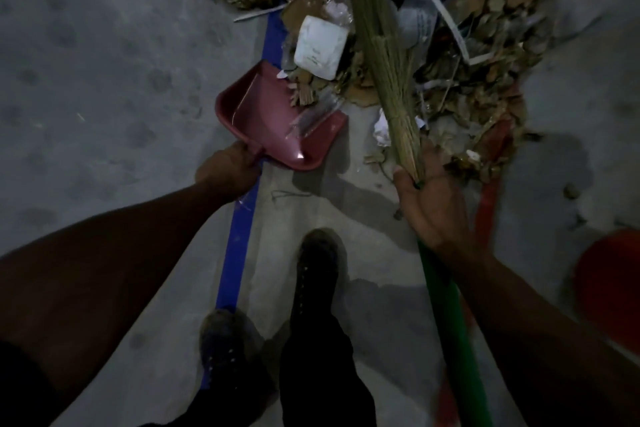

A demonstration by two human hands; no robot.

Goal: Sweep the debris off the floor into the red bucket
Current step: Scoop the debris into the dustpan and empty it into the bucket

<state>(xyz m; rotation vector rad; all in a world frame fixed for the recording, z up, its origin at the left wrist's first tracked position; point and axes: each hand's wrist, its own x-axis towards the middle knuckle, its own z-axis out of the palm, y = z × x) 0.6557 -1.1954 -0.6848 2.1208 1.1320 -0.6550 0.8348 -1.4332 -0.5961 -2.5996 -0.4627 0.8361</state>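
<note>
The job looks barely begun: a big heap of dry brown leaves, torn cardboard, clear plastic wrap and white paper scraps (460, 55) lies piled on the grey concrete floor (86, 80). The dusty-pink plastic dustpan (277, 121) holds only a clear plastic strip and a few leaf bits at its mouth. The round red plastic bucket (609, 288) stands at the right edge; whether anything is in it cannot be told.

The left hand (227, 168) has its grip curled around the dustpan's short handle, the pan's open edge touching the near side of the heap, beside a square white packet (320, 47). The right hand (431, 204) holds the straw-bristled broom with a green handle (384, 62) where the bristles are bound, thumb and fingers wrapped loosely. The bristles lie across the heap, just right of the pan. The bucket is well apart from both hands, behind the right wrist.
</note>
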